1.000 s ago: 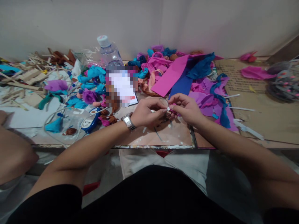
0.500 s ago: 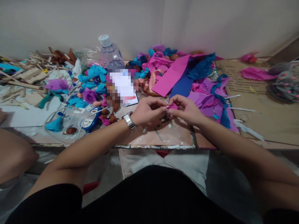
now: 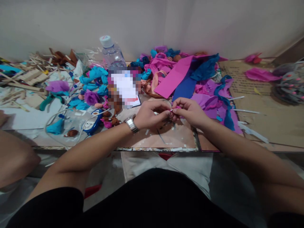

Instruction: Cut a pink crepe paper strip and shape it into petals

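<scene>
My left hand, with a silver watch on its wrist, and my right hand meet over the low board. Both pinch a small pink crepe-paper piece between thumb and fingertips. A thin white stick end shows at the pinch point. Most of the pink piece is hidden by my fingers. Small paper scraps and a thin wire lie on the board right under my hands.
Pink, blue and purple crepe paper is heaped behind my hands. A water bottle, a purple paper rose, turquoise scraps and wooden sticks lie at the left. Brown cardboard lies right. Another person's arm rests at far left.
My fingers have shifted slightly on the pink piece, turning it between the two hands. Both hands stay in the same place over the board.
</scene>
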Available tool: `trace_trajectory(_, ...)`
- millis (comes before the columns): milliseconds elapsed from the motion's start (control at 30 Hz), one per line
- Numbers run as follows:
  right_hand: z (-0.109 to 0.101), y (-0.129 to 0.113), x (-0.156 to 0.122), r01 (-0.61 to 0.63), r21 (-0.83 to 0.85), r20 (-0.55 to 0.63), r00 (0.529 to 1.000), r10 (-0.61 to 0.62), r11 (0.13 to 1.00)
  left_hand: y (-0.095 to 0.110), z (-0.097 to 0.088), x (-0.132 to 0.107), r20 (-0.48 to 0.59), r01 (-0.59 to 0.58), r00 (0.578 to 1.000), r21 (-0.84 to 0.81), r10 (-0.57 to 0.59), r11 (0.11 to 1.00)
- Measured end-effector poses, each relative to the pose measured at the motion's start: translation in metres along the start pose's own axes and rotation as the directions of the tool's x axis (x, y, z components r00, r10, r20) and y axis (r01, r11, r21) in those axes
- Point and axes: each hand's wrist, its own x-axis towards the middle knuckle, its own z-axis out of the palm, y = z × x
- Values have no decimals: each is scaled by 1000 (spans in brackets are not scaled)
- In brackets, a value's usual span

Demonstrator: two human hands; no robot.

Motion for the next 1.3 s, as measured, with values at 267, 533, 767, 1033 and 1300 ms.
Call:
trace_trajectory(267,0,-2,2,-178,180,50,984,172,967,1,-2,-2,22,-118,993,125,117,985)
trace_trajectory(533,2,-5,2,-235,223,59,972,228,946,1,-2,-2,37,-35,999,51,33,998)
trace_trajectory(767,4,-5,1,-251,236,82,968,239,939,0,-2,-1,55,-110,993,59,107,992)
trace_trajectory(1033,7,-7,2,-296,297,81,955,285,908,-5,-4,1,115,-239,967,109,226,965)
trace_trajectory(1300,3,-6,2,-321,298,99,947,306,899,-4,-5,2,155,-228,966,116,209,967)
